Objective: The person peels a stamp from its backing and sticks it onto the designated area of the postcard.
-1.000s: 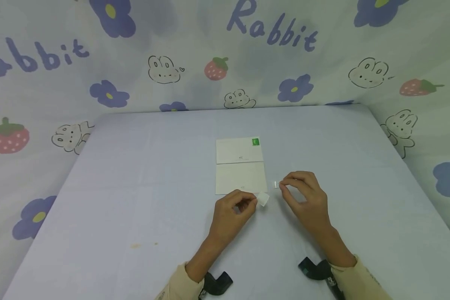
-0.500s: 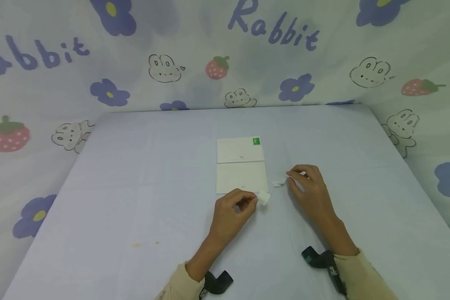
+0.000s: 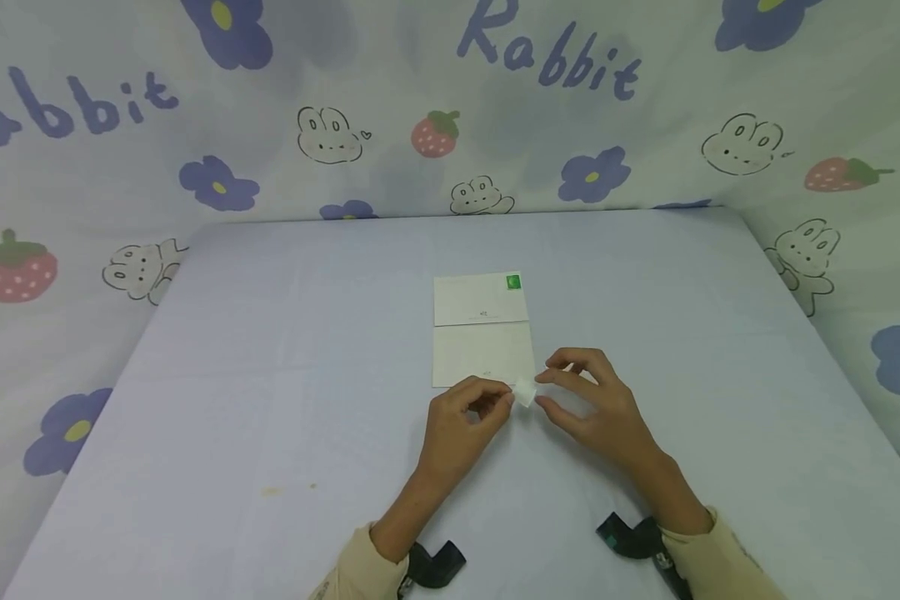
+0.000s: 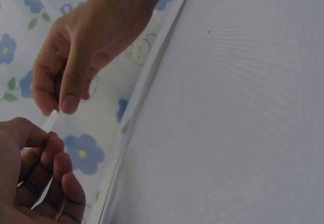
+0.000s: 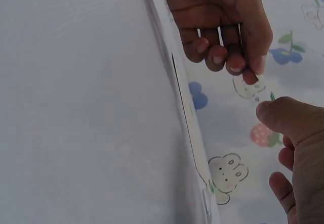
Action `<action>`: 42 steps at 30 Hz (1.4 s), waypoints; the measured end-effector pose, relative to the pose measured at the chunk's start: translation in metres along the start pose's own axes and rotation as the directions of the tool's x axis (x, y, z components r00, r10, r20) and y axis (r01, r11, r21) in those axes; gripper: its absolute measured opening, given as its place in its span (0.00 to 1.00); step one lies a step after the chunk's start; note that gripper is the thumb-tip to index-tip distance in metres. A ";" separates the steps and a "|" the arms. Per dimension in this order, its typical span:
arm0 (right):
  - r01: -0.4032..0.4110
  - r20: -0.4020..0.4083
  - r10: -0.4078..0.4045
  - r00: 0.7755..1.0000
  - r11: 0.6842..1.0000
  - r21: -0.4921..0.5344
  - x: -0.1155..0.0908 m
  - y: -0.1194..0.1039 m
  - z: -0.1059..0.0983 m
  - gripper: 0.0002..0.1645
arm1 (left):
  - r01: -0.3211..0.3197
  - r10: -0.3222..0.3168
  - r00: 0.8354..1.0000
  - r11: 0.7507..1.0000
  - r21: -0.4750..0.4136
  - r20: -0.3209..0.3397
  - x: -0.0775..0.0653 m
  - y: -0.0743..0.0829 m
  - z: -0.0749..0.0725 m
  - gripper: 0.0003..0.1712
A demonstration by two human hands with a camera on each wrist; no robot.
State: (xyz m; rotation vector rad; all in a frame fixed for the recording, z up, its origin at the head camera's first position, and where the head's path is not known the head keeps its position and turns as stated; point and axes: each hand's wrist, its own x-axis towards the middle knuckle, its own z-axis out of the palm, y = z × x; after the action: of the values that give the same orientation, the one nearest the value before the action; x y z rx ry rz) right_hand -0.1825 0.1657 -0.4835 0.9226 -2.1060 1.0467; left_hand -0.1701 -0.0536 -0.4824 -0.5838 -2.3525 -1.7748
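Observation:
My left hand [image 3: 461, 429] pinches a small white piece of paper [image 3: 524, 392] between thumb and forefinger, just off the lower right corner of the lower white card [image 3: 482, 354]. My right hand [image 3: 600, 408] faces it from the right, its thumb and forefinger spread apart at the paper's right side. In the left wrist view, the paper's thin edge [image 4: 51, 121] rises from the left fingertips toward the right hand [image 4: 83, 52]. The right thumb [image 5: 281, 114] stands apart from the left hand [image 5: 223, 27] in the right wrist view. Whether the right fingertips touch the paper I cannot tell.
Above the lower card, edge to edge, lies another white card [image 3: 471, 298] with a green stamp [image 3: 513, 282] at its upper right. A white cloth [image 3: 307, 350] covers the table. Patterned curtain [image 3: 390, 125] hangs behind. Black wrist cameras [image 3: 437, 565] sit by both sleeves.
My right hand pinched a small pale strip right of the cards, moved slightly away, then came left to the paper with its fingers parted. That strip is out of sight. The left hand stays put.

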 end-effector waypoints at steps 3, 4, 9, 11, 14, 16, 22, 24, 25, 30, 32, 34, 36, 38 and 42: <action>0.053 0.006 -0.053 0.999 0.999 -0.009 0.001 -0.004 0.002 0.13 | 0.010 -0.010 1.000 1.000 0.003 -0.001 0.000 0.000 0.000 0.03; 0.061 0.008 -0.061 0.998 0.998 -0.016 0.001 -0.004 0.003 0.13 | 0.014 -0.014 1.000 1.000 0.004 -0.001 0.000 0.000 0.000 0.03; 0.041 -0.022 -0.042 0.999 0.999 -0.014 0.000 -0.005 0.006 0.13 | 0.014 -0.014 1.000 1.000 -0.003 -0.001 -0.001 0.001 0.000 0.03; 0.010 -0.035 -0.009 0.999 1.000 0.021 0.000 -0.004 0.007 0.13 | 0.005 -0.005 1.000 1.000 -0.020 -0.002 0.000 0.001 0.000 0.05; -0.052 -0.037 0.055 0.998 0.995 0.088 -0.001 -0.005 0.008 0.11 | -0.016 0.016 1.000 0.999 -0.043 -0.009 0.000 0.001 0.000 0.10; -0.097 -0.026 0.102 0.994 0.985 0.140 -0.002 -0.006 0.008 0.07 | -0.021 0.020 1.000 0.999 -0.041 -0.022 0.001 0.009 -0.002 0.12; -0.226 0.049 0.221 0.974 0.930 0.289 -0.003 -0.015 0.011 0.24 | -0.024 0.023 0.999 0.999 -0.028 -0.038 0.000 0.006 -0.002 0.07; -0.247 0.074 0.236 0.969 0.911 0.329 -0.004 -0.017 0.012 0.25 | -0.030 0.029 0.999 0.999 -0.031 -0.020 -0.001 0.000 -0.001 0.05; -0.270 0.089 0.255 0.963 0.898 0.348 -0.005 -0.017 0.012 0.25 | -0.031 0.031 0.999 0.999 -0.026 -0.013 -0.001 -0.001 -0.001 0.04; -0.400 0.149 0.374 0.916 0.810 0.429 -0.005 -0.020 0.011 0.16 | -0.042 0.042 0.999 0.999 -0.009 -0.001 -0.001 -0.002 -0.001 0.04; -0.438 0.161 0.410 0.898 0.789 0.432 -0.005 -0.021 0.010 0.13 | -0.044 0.044 0.999 0.999 0.000 0.002 0.000 -0.002 -0.002 0.04; -0.455 0.158 0.431 0.889 0.785 0.420 -0.005 -0.021 0.010 0.12 | -0.043 0.043 0.999 0.999 0.012 0.002 0.001 -0.002 -0.003 0.04; -0.464 0.142 0.447 0.883 0.786 0.408 -0.004 -0.019 0.009 0.11 | -0.045 0.045 0.999 0.999 0.030 -0.007 0.002 -0.003 -0.005 0.04; -0.464 0.115 0.459 0.881 0.792 0.396 -0.004 -0.016 0.009 0.10 | -0.042 0.043 0.999 0.998 0.039 -0.020 0.005 -0.004 -0.008 0.03; -0.462 0.061 0.475 0.878 0.806 0.371 -0.004 -0.009 0.009 0.10 | -0.034 0.036 0.998 0.999 0.042 -0.048 0.010 -0.010 -0.017 0.04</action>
State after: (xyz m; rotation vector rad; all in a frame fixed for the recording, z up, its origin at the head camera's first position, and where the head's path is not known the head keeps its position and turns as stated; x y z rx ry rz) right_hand -0.1750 0.1558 -0.4871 0.5369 -2.1983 1.7569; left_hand -0.1855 -0.0700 -0.4830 -0.5658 -2.3263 -1.7025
